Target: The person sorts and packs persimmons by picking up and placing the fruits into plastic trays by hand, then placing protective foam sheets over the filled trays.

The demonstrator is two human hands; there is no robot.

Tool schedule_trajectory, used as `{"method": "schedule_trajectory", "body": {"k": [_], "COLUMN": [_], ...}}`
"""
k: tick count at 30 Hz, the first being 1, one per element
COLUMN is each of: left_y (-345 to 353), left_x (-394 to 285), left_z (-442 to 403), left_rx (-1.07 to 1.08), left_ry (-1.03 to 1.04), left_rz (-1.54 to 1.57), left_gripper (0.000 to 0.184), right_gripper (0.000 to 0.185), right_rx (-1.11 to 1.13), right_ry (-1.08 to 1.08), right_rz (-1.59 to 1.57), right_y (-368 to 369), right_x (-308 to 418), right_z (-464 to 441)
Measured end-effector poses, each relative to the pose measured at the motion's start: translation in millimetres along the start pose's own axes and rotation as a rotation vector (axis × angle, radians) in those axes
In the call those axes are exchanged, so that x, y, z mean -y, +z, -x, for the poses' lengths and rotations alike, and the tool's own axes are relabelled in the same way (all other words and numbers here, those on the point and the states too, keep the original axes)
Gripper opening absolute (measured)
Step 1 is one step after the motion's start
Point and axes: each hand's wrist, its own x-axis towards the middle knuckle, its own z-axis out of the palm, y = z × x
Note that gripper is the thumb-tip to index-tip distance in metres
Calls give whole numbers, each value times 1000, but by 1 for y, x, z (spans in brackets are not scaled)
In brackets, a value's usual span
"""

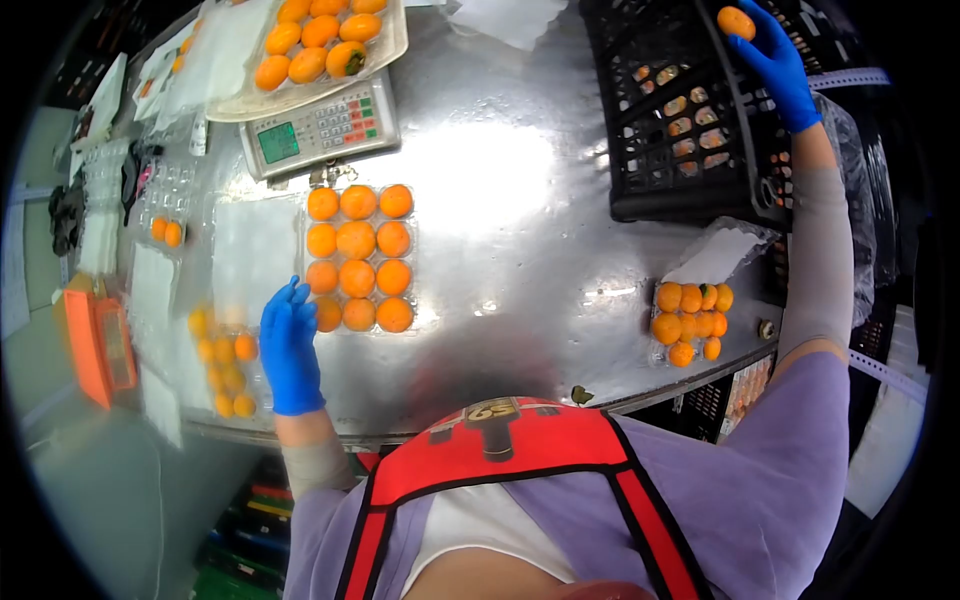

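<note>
At the upper right, my right hand (775, 70) in a blue glove grips an orange persimmon (736, 24) between thumb and fingers, over the black plastic crate (680, 205). My left hand (291, 350), also gloved, is beside the lower left corner of a clear plastic tray (412, 285). Its fingers are loosely extended and their tips are close to the tray's edge. Rows of persimmons (357, 240) sit in that tray. More packed fruit shows through the crate's slotted side.
A scale (325, 130) bears a pale tray (390, 45) of persimmons. Another filled pack (690, 315) with a raised lid stands at the right edge. More fruit packs (228, 370) lie at left, near an orange container (98, 345). The metal table (480, 280) has a curved front edge.
</note>
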Motion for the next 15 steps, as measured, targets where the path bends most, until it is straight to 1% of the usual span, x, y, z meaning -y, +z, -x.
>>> {"method": "schedule_trajectory", "body": {"k": [1, 3, 4, 5, 7, 8, 9, 10, 11, 12, 13, 14, 15], "left_y": [1, 4, 5, 5, 8, 9, 9, 13, 22, 42, 45, 64, 82], "left_x": [0, 1, 0, -1, -6, -4, 0, 0, -4, -12, -5, -12, -19], "left_z": [2, 7, 9, 12, 19, 20, 20, 22, 28, 37, 37, 44, 53], "left_rx": [9, 18, 12, 17, 44, 44, 62, 74, 80, 71, 140, 221, 356], "left_ry": [7, 24, 38, 44, -33, -25, 13, 51, 47, 26, -12, -44, -87], "left_rz": [3, 1, -5, -3, 58, 60, 29, -3, -16, 56, 39, 53, 85], "left_gripper": [39, 38, 37, 37, 34, 34, 33, 32, 31, 31, 32, 33, 36], "right_gripper": [63, 64, 66, 67, 69, 71, 64, 62, 60, 57, 58, 60, 61], "right_rx": [-48, -45, -34, -52, 23, 3, 26, 87, 152, 156, 230, 289, 459], "right_ry": [-14, -151, -184, -144, -221, -165, -249, -304, -361, -455, -342, -514, -587], "right_rz": [77, 38, 14, 48, 0, 22, 45, 137, 221, 250, 116, 158, 170], "right_y": [0, 3, 7, 15, 20, 27, 32, 30, 30, 38, 56, 74, 86], "right_x": [15, 37, 47, 67, 78, 89, 96, 96, 95, 100, 118, 126, 138], "right_z": [7, 26, 35, 46, 59, 67, 71, 75, 77, 82, 98, 106, 114]}}
